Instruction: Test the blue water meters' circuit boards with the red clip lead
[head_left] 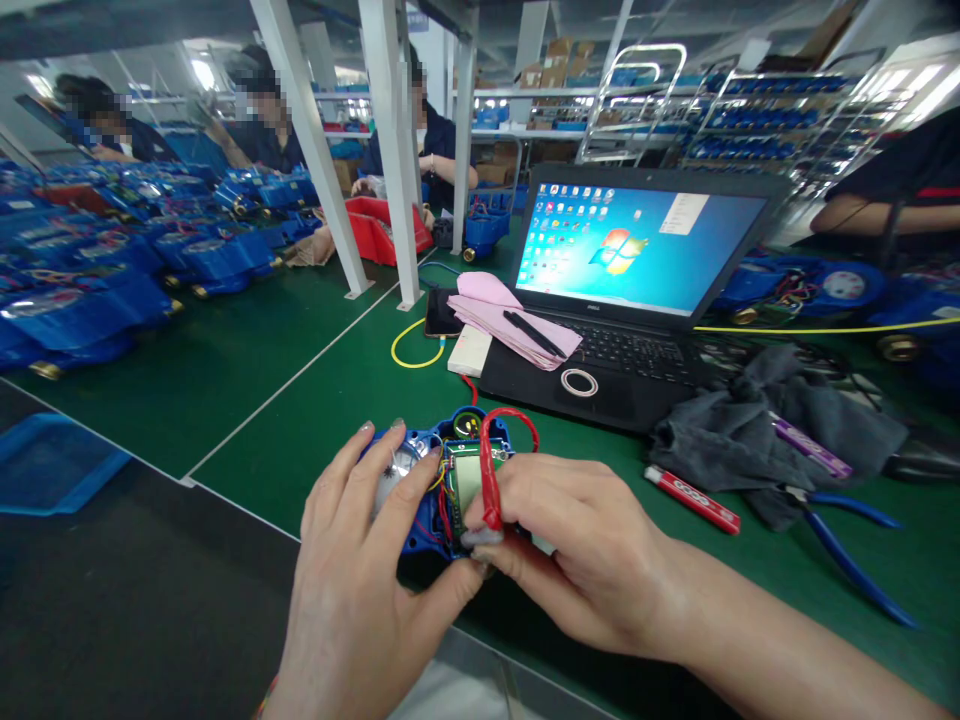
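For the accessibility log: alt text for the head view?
The left hand cups an opened blue meter housing on a green bench while the right hand pinches its red wire beside a small screen. An open laptop sits behind.

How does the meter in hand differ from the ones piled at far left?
The meter sits alone at the near edge, held by the left hand and right hand; the piled meters are heaped together. The meter shows a bare board and looping red wire; the piled meters' insides are too blurred to tell. Both have blue bodies.
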